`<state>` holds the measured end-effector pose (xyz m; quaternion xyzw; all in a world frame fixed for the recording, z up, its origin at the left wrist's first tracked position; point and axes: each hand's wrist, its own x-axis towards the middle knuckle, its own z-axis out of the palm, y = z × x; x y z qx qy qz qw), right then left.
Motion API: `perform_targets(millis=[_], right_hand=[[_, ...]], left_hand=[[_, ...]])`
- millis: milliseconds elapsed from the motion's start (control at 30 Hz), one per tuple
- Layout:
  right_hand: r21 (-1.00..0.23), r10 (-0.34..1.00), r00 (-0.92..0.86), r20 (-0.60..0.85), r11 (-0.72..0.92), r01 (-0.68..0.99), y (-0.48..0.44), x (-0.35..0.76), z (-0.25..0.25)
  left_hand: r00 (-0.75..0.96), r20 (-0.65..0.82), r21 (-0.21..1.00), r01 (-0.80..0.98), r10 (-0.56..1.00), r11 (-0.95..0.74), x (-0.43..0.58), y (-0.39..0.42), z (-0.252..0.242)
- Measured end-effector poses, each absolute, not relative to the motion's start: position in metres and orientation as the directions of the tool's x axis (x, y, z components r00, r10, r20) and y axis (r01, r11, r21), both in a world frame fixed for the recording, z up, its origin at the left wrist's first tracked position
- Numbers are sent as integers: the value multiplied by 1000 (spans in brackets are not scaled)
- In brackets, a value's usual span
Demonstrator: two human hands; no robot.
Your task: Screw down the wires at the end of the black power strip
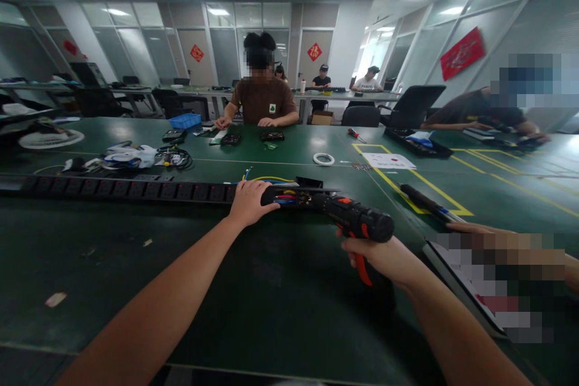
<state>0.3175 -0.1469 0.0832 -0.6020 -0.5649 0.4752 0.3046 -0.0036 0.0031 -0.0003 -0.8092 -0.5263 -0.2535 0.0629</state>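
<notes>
A long black power strip (pixel 167 191) with a row of sockets lies across the green table. My left hand (pixel 249 204) grips it near its right end, fingers over the top and thumb pointing right. Beside that thumb an opened section shows coloured wires (pixel 286 198); yellow and blue wires (pixel 266 179) stick out behind. In my right hand (pixel 377 256) is a black and orange cordless drill (pixel 357 217), held by its handle. Its front end points left at the strip's open section; whether the tip touches a screw is too small to tell.
Behind the strip are bundled cables (pixel 178 158), a blue basket (pixel 185 120), a roll of white tape (pixel 324 159) and a screwdriver (pixel 354 133). Another person's hand (pixel 488 235) reaches in at right, near a dark tool (pixel 423 202). A person in brown (pixel 262 99) works opposite.
</notes>
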Motion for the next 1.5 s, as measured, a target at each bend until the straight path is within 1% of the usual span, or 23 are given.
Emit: perform_targets(millis=[300,767,1133,1500], right_hand=[[-905,970,-94,-223,-170,391,-146,319,83],[-899,969,-95,-226,-170,404,-146,319,83],[-900,972,-79,-219,-170,402,-149,317,85],[-895,975,-61,-216,-173,411,-148,317,82]], left_hand=[[314,474,187,877,823,-443,-4,3,0],[316,482,175,879,817,-443,-3,3,1],[315,469,200,872,825,-446,-5,5,-2],[321,476,189,872,819,-452,-5,3,0]])
